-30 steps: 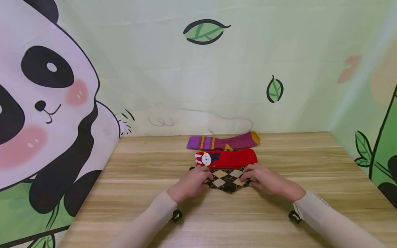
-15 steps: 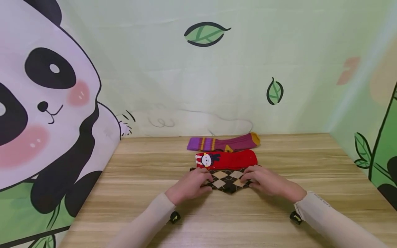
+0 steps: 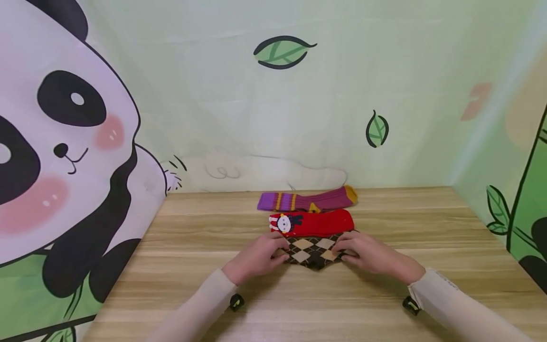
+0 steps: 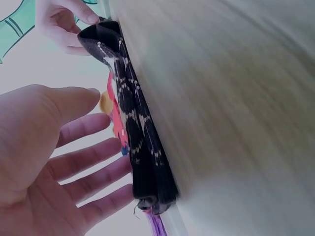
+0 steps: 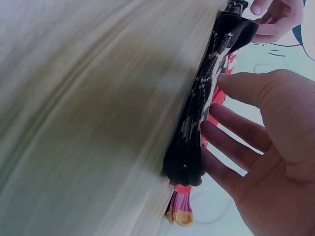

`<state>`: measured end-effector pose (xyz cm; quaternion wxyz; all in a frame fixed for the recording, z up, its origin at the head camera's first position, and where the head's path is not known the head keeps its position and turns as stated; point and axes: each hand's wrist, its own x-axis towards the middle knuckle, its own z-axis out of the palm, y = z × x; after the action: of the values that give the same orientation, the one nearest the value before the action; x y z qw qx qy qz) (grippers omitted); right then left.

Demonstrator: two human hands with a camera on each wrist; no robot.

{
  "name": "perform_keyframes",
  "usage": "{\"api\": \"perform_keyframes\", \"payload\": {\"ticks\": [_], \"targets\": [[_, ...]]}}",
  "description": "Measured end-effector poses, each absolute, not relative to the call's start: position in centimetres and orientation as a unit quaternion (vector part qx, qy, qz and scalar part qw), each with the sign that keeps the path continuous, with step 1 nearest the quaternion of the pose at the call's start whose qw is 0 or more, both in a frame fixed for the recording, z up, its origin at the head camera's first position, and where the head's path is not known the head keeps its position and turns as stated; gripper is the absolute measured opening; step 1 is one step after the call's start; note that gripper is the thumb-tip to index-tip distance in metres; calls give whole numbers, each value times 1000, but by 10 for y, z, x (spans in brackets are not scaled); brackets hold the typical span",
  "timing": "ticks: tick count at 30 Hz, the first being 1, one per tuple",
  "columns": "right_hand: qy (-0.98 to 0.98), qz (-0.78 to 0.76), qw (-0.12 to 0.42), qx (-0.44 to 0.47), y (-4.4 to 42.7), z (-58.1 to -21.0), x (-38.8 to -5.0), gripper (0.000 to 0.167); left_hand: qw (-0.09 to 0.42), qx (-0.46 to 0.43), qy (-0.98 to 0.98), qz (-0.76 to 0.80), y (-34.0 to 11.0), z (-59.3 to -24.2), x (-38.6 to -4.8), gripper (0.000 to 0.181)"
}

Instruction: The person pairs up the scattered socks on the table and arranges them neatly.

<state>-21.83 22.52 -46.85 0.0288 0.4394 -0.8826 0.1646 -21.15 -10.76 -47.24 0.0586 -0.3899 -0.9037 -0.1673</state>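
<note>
A dark brown argyle sock (image 3: 314,256) with beige and grey diamonds lies folded at the front of a row of socks; its heel points toward me. At its left end rests my left hand (image 3: 258,256), and my right hand (image 3: 372,254) is at its right end. In the left wrist view the left hand's fingers (image 4: 93,177) are spread and relaxed beside the sock, thumb apart from it. The right wrist view has the right hand's fingers (image 5: 231,142) loosely extended, their tips at the sock's side. Just behind lies a red sock (image 3: 325,223) with a cartoon figure.
A purple sock (image 3: 322,202) with yellow stripes, toe and heel lies behind the red one. The wooden table (image 3: 205,223) ends at a pale green backdrop (image 3: 205,95) printed with leaves. On the left stands a large panda print (image 3: 98,175).
My left hand has drawn slightly left, and its fingers cover less of the argyle sock. The right hand has shifted slightly. The head view has tilted up a little; the socks keep their places.
</note>
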Motion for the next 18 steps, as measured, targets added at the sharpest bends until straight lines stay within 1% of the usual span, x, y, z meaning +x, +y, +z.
{"api": "perform_keyframes", "payload": {"ticks": [5,12,18], "targets": [[-887,168,31,428,227,-468,-220,25,78,-381,-904,-177,-111,-471,-213,19],[-880,170,39,442,229,-470,-218,27,106,-368,-907,-175,-118,-466,-211,23],[-885,178,26,429,228,-468,-219,26,142,-327,-920,-164,-129,-465,-215,38]]}}
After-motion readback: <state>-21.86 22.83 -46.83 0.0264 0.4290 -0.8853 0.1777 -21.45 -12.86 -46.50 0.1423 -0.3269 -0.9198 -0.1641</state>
